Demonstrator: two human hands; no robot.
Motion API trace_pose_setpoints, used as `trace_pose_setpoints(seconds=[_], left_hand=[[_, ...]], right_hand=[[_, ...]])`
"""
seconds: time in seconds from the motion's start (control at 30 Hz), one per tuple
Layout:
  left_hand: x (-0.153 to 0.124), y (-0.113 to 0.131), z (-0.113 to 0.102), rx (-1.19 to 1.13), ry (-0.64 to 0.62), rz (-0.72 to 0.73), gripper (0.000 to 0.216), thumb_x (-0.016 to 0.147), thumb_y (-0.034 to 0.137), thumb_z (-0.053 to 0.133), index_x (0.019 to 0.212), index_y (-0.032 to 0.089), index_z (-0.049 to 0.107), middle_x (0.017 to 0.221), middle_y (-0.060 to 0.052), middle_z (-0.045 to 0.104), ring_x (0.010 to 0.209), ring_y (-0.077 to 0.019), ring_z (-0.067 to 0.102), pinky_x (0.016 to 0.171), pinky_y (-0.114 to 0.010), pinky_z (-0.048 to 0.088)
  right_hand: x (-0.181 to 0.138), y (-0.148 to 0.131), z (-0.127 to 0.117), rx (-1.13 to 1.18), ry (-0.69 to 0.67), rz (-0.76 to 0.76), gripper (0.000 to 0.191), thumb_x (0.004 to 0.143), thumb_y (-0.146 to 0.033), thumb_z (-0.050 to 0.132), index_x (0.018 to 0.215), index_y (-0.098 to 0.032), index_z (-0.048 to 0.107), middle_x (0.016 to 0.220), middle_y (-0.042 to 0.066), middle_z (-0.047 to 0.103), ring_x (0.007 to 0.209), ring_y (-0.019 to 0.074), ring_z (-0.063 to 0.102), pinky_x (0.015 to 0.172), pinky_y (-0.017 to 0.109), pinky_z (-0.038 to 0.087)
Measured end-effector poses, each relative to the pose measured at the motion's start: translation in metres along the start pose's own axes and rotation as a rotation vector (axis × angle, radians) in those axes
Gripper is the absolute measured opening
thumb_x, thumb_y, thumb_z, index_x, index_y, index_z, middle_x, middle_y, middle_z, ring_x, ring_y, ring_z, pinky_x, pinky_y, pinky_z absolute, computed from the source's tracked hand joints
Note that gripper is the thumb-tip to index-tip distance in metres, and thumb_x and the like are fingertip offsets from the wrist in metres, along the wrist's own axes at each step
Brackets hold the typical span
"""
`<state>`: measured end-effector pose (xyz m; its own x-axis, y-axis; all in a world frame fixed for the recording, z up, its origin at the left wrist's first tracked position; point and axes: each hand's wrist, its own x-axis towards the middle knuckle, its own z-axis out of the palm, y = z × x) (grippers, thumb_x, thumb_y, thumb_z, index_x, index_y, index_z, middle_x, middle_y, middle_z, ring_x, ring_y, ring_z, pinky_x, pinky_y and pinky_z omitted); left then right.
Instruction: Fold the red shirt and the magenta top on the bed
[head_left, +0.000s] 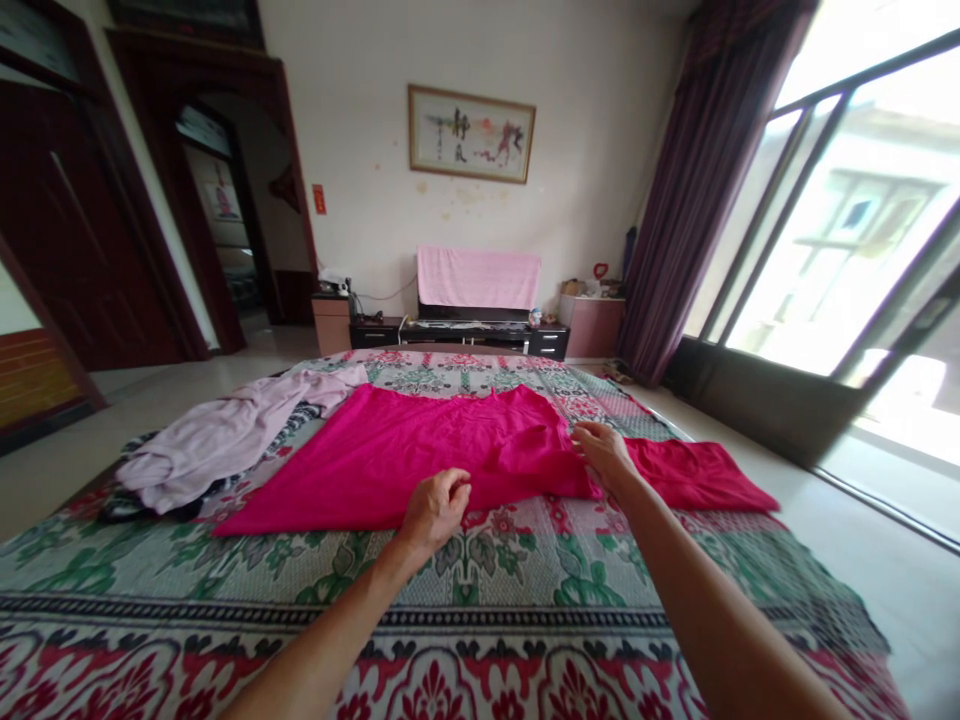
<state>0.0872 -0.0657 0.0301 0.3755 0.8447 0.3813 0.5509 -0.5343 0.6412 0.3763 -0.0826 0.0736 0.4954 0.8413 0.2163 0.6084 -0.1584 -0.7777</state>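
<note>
A bright pink garment (360, 460) lies spread on the bed, wider toward the left, with small wrinkles on its right half. My left hand (439, 508) is over its front edge, fingers curled in with the thumb against them. Whether any cloth is between those fingers is hidden. At the garment's right side, my right hand (602, 452) has its bent fingers apart and reaching left, close to or touching the cloth edge. A folded red cloth (701, 475) lies just right of that hand, partly behind the wrist.
A patterned bedspread (450, 620) covers the bed. A pale pink garment (232, 430) lies heaped over a black-and-white one (300, 418) at the left. Beyond the bed stand a low black cabinet (550, 345) and a pink cloth-covered screen (480, 277). A curtain (682, 200) hangs beside the right-hand window.
</note>
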Motion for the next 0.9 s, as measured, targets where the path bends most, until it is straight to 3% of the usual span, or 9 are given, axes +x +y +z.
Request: trace_pose_setpoints(seconds=[0.07,0.17,0.3,0.4,0.57,0.73,0.9], left_hand=[[-0.001,-0.004,-0.001,0.064,-0.011,0.0,0.023,0.081,0.023,0.051,0.096,0.018,0.068,0.087,-0.006,0.071,0.081,-0.016,0.064,0.076,-0.026,0.045],[-0.002,-0.008,0.0,0.132,-0.044,0.005,0.026,0.081,0.024,0.051,0.102,0.019,0.066,0.082,-0.005,0.07,0.076,-0.0153,0.063,0.074,-0.026,0.044],[-0.002,-0.013,0.003,0.192,-0.076,0.032,0.028,0.081,0.022,0.051,0.106,0.02,0.065,0.085,-0.005,0.069,0.08,-0.0165,0.062,0.076,-0.027,0.044],[-0.002,-0.016,0.005,0.223,-0.104,0.037,0.03,0.08,0.02,0.051,0.107,0.02,0.064,0.088,-0.004,0.068,0.083,-0.0159,0.06,0.079,-0.026,0.043],[-0.001,-0.018,0.005,0.258,-0.138,0.029,0.032,0.081,0.018,0.048,0.109,0.021,0.064,0.091,-0.004,0.067,0.086,-0.0156,0.06,0.082,-0.025,0.043],[-0.001,-0.019,0.004,0.264,-0.148,0.023,0.031,0.082,0.019,0.046,0.107,0.021,0.065,0.093,-0.004,0.067,0.087,-0.0165,0.06,0.083,-0.026,0.043],[-0.003,-0.019,0.005,0.293,-0.157,0.063,0.03,0.081,0.017,0.045,0.102,0.021,0.067,0.093,-0.004,0.067,0.091,-0.0164,0.061,0.086,-0.026,0.042]], right_hand=[[0.0,0.01,0.003,-0.049,0.056,0.009,0.039,0.077,-0.035,0.043,0.101,-0.012,0.064,0.071,0.004,0.065,0.063,0.0152,0.059,0.052,0.022,0.042],[-0.007,0.019,0.0,-0.219,0.022,-0.038,0.032,0.075,-0.033,0.048,0.094,-0.016,0.067,0.07,0.002,0.066,0.067,0.0155,0.061,0.057,0.023,0.042],[-0.016,0.021,-0.007,-0.378,-0.158,-0.128,0.026,0.076,-0.033,0.051,0.086,-0.016,0.068,0.076,0.004,0.068,0.073,0.0159,0.061,0.064,0.024,0.042],[-0.016,0.026,-0.012,-0.353,-0.309,-0.093,0.03,0.071,-0.035,0.06,0.094,-0.015,0.065,0.082,0.005,0.067,0.073,0.0152,0.06,0.063,0.023,0.044],[-0.014,0.037,-0.021,-0.348,-0.567,-0.119,0.047,0.063,-0.011,0.056,0.11,-0.019,0.056,0.071,-0.002,0.059,0.06,0.011,0.052,0.055,0.021,0.039],[-0.016,0.038,-0.026,-0.565,-0.449,-0.236,0.037,0.06,0.0,0.046,0.089,-0.017,0.063,0.075,0.002,0.062,0.069,0.0129,0.054,0.061,0.021,0.035],[-0.017,0.033,-0.035,-0.737,-0.484,-0.203,0.022,0.064,0.0,0.047,0.068,-0.013,0.064,0.066,0.003,0.06,0.069,0.0135,0.055,0.063,0.022,0.034]])
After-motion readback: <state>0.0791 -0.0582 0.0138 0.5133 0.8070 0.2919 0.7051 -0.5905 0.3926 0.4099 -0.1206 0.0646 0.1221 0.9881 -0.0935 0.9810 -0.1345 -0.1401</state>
